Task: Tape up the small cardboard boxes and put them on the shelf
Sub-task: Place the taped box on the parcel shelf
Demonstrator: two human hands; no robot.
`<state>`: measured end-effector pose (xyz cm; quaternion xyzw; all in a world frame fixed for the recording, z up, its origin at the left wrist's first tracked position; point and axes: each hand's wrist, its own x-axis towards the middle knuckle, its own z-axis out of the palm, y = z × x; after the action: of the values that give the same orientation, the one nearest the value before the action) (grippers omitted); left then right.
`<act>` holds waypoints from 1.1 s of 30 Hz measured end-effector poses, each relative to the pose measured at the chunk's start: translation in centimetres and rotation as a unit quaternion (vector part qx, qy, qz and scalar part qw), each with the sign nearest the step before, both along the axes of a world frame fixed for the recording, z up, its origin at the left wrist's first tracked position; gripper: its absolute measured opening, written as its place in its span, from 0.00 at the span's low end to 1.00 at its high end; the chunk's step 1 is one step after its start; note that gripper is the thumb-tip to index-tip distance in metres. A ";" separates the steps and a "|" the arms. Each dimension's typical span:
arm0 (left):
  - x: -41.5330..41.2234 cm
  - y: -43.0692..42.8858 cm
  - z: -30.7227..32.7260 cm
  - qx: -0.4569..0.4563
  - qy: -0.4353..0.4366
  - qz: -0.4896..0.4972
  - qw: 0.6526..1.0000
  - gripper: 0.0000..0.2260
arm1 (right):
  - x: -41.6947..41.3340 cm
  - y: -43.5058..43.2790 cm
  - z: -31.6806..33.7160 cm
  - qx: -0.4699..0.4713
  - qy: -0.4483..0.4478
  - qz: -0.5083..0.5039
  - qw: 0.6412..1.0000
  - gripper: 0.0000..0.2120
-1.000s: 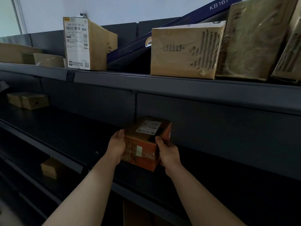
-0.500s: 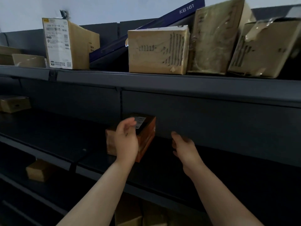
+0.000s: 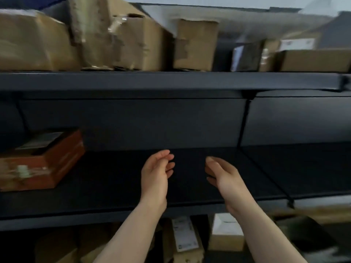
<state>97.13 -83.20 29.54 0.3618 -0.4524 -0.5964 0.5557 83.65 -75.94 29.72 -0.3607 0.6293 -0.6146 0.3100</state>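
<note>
Item one on my feed: a small reddish-brown cardboard box [image 3: 40, 160], closed, lying flat on its base, with a pale printed label on a dark patch on its top face and a small whitish sticker on its front face; the picture is too blurred for me to read either. It sits at the far left of the dark grey metal shelf [image 3: 133, 186], middle tier, turned slightly so one corner points toward me, its left end cut off by the frame.

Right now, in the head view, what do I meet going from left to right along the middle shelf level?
Reddish-brown cardboard box → left hand → right hand → black shelf divider bracket.
</note>
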 end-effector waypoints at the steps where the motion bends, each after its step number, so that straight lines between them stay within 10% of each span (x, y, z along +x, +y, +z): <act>1: -2.2 1.2 -0.3 0.006 0.002 -0.019 1.000 0.10 | -1.9 1.8 -0.3 0.007 0.002 -0.022 1.000 0.15; 15: -33.7 26.2 -5.9 0.085 -0.019 -0.291 0.953 0.10 | -27.7 33.5 -6.0 0.063 0.009 -0.274 0.960 0.07; 33: -60.9 46.7 -12.7 0.119 -0.126 -0.562 0.809 0.10 | -45.3 57.1 -12.9 0.079 -0.076 -0.598 0.794 0.03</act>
<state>36.21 -36.53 16.84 0.1795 -0.5680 -0.8031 0.0142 38.32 -18.81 16.80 0.1612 0.7405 -0.6509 -0.0453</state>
